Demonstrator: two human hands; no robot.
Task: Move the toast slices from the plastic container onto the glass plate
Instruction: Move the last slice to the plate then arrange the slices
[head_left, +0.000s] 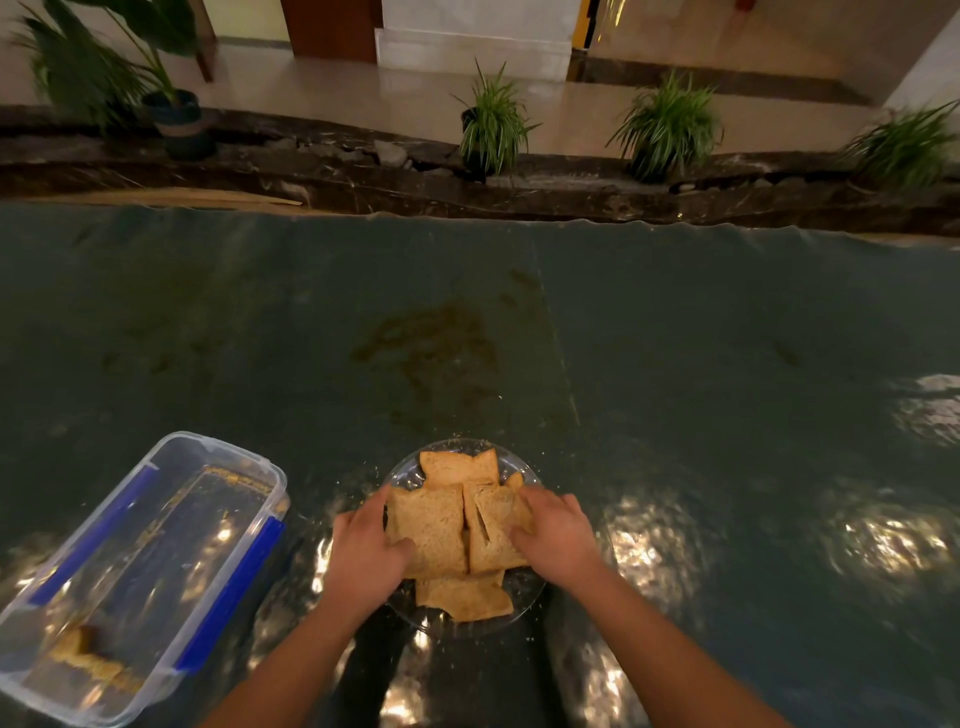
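A round glass plate (527, 597) sits near the table's front edge, piled with several brown toast slices (436, 530). My left hand (363, 558) grips the left edge of one top slice, thumb on its surface. My right hand (556, 535) grips the right-hand top slice (493, 540), which is cracked along its middle. To the left lies the clear plastic container (171, 452) with blue clips. It holds only a small piece of toast (83, 647) and crumbs at its near end.
The table (675, 338) is covered in dark green shiny plastic with a brown stain in the middle and crumbs around the plate. Behind the table's far edge runs a dark stone ledge with several potted plants (493, 124).
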